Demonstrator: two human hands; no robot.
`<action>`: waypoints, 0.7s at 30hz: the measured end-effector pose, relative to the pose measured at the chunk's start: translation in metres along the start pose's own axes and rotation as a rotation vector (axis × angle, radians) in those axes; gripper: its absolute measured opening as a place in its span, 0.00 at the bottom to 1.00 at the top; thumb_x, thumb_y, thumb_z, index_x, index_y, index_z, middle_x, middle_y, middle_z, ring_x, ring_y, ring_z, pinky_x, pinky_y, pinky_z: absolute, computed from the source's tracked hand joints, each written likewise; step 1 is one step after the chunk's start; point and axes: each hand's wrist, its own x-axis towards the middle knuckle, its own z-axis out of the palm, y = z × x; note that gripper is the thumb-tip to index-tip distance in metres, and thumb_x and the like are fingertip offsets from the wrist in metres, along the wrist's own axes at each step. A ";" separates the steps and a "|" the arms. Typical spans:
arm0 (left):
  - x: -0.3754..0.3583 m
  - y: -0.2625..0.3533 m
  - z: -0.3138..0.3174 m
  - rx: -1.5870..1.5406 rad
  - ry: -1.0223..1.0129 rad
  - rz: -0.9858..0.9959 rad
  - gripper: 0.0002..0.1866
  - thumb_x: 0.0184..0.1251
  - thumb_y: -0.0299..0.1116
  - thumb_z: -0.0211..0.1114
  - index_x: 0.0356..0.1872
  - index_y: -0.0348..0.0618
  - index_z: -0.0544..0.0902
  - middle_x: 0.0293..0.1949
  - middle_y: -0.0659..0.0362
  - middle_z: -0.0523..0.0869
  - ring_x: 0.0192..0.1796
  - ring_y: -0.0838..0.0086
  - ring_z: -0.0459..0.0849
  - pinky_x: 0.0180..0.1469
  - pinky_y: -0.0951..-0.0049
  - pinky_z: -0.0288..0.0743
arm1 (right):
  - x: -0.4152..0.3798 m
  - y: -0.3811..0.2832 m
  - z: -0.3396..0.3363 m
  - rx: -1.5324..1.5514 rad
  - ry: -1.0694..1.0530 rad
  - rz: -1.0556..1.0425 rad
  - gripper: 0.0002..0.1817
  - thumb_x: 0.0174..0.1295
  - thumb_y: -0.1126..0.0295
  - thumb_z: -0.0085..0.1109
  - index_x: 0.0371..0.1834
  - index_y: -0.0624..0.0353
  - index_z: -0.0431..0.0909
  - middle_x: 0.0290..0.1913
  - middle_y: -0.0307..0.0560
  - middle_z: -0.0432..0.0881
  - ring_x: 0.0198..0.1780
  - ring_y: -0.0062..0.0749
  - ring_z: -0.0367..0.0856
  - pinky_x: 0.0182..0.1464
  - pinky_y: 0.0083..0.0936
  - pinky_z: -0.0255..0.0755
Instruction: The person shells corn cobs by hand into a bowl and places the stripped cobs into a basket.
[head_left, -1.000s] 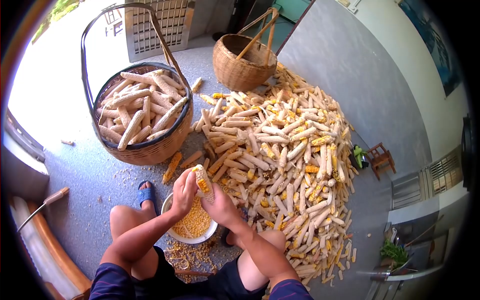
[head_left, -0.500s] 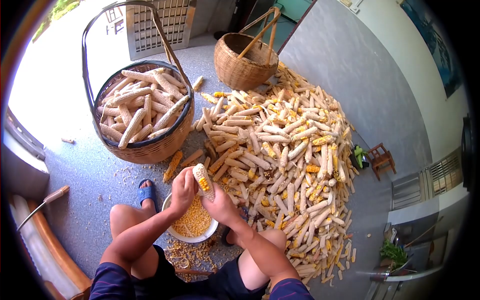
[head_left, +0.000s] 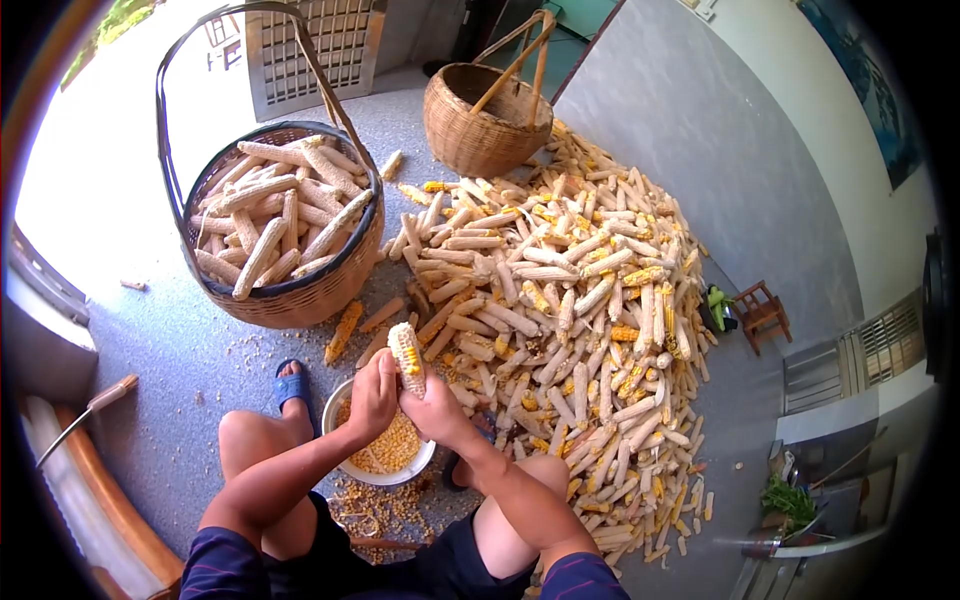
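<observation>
Both hands grip one corn cob (head_left: 406,352), mostly bare with a few yellow kernels left, held upright above a white bowl (head_left: 352,467) of loose kernels between my knees. My left hand (head_left: 373,397) wraps the cob's lower left side. Against the right side of its base sits my right hand (head_left: 432,408). Spilled kernels (head_left: 375,505) lie on the floor in front of the bowl.
A large pile of cobs (head_left: 560,310) spreads to the right along a grey wall. A woven basket full of bare cobs (head_left: 275,235) stands at left, an empty basket (head_left: 485,120) behind. A knife-like tool (head_left: 85,410) lies at far left. A small wooden stool (head_left: 760,315) stands at right.
The cob has been turned more upright and shifted slightly, with both hands drawn closer together around its base.
</observation>
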 end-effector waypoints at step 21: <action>0.002 0.008 0.004 0.058 -0.006 -0.095 0.18 0.76 0.43 0.49 0.45 0.35 0.76 0.36 0.46 0.82 0.39 0.61 0.83 0.43 0.62 0.74 | -0.016 -0.011 0.004 -0.540 0.191 -0.373 0.22 0.65 0.64 0.58 0.51 0.65 0.60 0.36 0.70 0.79 0.35 0.68 0.79 0.32 0.52 0.71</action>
